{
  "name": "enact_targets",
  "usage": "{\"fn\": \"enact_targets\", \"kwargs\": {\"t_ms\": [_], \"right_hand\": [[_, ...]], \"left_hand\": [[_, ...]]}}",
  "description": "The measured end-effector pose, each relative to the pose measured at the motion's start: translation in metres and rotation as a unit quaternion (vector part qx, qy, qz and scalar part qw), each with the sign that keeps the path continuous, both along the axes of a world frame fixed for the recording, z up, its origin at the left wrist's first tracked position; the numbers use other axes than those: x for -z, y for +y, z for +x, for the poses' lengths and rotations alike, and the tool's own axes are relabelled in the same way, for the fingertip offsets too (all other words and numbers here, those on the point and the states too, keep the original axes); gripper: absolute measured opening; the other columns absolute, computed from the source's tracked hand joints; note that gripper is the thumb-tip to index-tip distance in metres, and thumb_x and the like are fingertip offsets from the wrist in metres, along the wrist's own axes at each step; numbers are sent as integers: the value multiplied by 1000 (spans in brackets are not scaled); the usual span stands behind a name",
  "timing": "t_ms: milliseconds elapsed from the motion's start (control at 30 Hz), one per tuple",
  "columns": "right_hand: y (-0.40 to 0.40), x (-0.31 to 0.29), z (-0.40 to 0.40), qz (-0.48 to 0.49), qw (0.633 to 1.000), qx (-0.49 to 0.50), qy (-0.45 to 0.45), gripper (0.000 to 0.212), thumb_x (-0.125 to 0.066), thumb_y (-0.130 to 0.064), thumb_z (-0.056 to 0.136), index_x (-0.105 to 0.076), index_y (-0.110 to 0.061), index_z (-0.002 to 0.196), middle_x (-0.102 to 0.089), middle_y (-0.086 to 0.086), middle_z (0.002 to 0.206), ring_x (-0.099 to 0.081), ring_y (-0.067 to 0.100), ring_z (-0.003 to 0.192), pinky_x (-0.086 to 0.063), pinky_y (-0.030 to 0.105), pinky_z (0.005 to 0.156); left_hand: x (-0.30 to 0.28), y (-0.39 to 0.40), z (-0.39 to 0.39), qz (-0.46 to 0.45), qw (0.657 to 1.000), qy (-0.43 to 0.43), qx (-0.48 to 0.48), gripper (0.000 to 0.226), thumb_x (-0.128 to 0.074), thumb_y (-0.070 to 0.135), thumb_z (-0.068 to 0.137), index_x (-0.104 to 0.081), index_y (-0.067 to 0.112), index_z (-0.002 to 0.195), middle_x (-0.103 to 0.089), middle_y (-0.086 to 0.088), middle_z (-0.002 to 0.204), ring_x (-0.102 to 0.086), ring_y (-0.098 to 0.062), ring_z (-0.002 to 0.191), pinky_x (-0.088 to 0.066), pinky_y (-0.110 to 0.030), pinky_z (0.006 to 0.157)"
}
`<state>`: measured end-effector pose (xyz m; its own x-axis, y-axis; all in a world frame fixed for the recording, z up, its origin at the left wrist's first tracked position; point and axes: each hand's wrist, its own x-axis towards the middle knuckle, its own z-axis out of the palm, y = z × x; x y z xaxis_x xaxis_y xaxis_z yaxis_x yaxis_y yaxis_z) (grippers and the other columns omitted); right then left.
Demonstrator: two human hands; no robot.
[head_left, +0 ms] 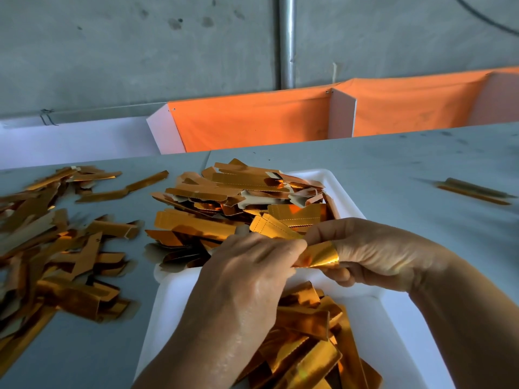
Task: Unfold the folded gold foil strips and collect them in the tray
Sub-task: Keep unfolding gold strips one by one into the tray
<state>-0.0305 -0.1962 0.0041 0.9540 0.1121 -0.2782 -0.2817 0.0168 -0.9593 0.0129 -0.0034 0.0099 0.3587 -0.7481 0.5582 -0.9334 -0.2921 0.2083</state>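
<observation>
The gold foil strip [318,255] in work sits between both hands, above the middle of the white tray [341,189]. It is bent into a curl, so the unfolding step appears to be under way. The left hand [247,279] pinches its left end with the fingertips; the right hand [368,256] grips its right end, with the foil wrapped over 1 finger.

Handling judgement: the strip looks thin, very light and card-backed, with a glossy face that is likely slippery. It should flex easily but hold a crease, and a hard pull could probably tear it along the perforated lines visible on similar pieces. Take hold at the 2 ends, on the flat panels beside the fold, and open it with light tension rather than by pressing on the crease.

The tray holds 2 groups of strips: a far pile [252,197] that spills over its left rim, and a near pile [306,346] under the wrists. A loose heap of strips [56,248] lies on the grey table [421,164] to the left, presumably the stock not yet unfolded. A few strips [474,190] lie well apart at the far right. Orange fabric bins [252,122] stand beyond the table's far edge.
</observation>
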Motion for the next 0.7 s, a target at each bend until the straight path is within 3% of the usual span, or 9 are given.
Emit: {"fn": "enact_targets", "kwargs": {"t_ms": [100,167,233,300,367,500,700], "right_hand": [[3,-1,1,-38,999,19,-21,35,-78,-27,61,-70,-6,87,-45,13,72,-43,8,47,-40,16,45],[5,-3,1,-62,997,20,-39,27,-76,-25,69,-70,-8,89,-51,11,70,-47,8,49,-42,16,47],[4,-4,0,-55,996,21,-61,10,-65,-12,85,-71,-11,94,-60,3,69,-54,8,54,-46,17,51],[3,-5,-2,-47,996,25,-70,20,-55,-4,93,-72,-14,95,-66,-2,72,-59,9,60,-49,18,55],[4,-5,-2,-41,995,44,-85,30,-51,1,93,-74,-18,92,-67,-1,75,-61,10,62,-50,19,56],[5,-5,-1,-64,988,91,-107,31,-51,3,92,-74,-17,89,-67,5,82,-62,13,62,-50,20,57],[7,-8,-7,-78,984,105,-121,28,-54,0,91,-74,-19,88,-70,3,82,-65,12,69,-52,19,62]], "left_hand": [[7,0,10,-1,996,85,-26,50,-64,39,83,-52,34,131,-45,30,105,-45,5,106,-34,-3,78],[17,1,15,-1,993,113,-43,56,-57,46,85,-39,44,138,-31,37,101,-31,14,107,-30,0,83],[17,1,17,-11,991,127,-47,53,-59,44,84,-44,44,135,-34,40,101,-31,16,110,-32,0,84],[14,1,17,-21,989,137,-50,48,-65,40,82,-52,42,128,-43,36,107,-34,14,113,-39,-3,83],[15,3,18,-43,988,133,-68,45,-71,35,78,-60,38,121,-53,27,111,-44,10,107,-45,-8,78],[15,-1,15,-34,993,66,-93,42,-82,24,68,-69,24,108,-65,11,100,-58,-4,91,-42,-13,70],[12,-3,11,-53,988,100,-105,38,-77,28,73,-67,29,110,-67,16,104,-59,-5,95,-39,-13,76]]}}
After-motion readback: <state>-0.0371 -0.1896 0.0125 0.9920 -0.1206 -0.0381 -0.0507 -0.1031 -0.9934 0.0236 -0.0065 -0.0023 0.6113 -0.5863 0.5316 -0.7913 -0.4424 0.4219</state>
